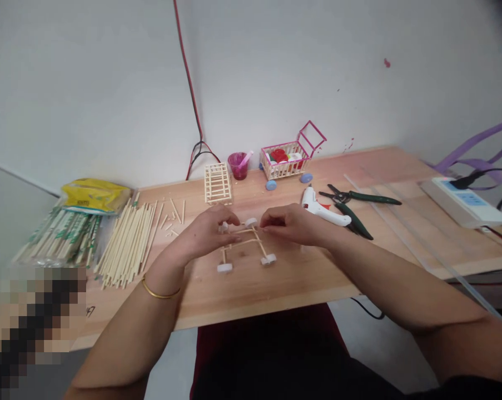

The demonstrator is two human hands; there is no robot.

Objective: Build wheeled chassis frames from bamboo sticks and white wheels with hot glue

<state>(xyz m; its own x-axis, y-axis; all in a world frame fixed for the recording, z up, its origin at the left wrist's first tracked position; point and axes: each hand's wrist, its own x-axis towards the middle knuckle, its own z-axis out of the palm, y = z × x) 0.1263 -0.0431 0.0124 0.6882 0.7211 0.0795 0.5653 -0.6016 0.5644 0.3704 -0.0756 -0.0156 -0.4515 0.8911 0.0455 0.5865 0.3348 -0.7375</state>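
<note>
Dark clothing (271,355) fills six o'clock, and two bare forearms (134,328) reach up past it. Left hand (211,230) arches in from ten o'clock, thumb and fingers parted; right hand (286,222) curls in from two, fingertips bunched beside a far wheel (251,222). Whether either grips, I can't tell. Between them, dead centre, sits the wheeled stick chassis (246,241). Glue gun (320,211) crowds the right wrist, pruning shears (343,198) just beyond; miniature shopping cart (286,170) at one, wooden sticks (126,244) at nine!

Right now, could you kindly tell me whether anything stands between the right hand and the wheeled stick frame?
Nothing visible does: the right hand is close beside the wheeled stick frame, and the glue gun lies farther right.
</note>
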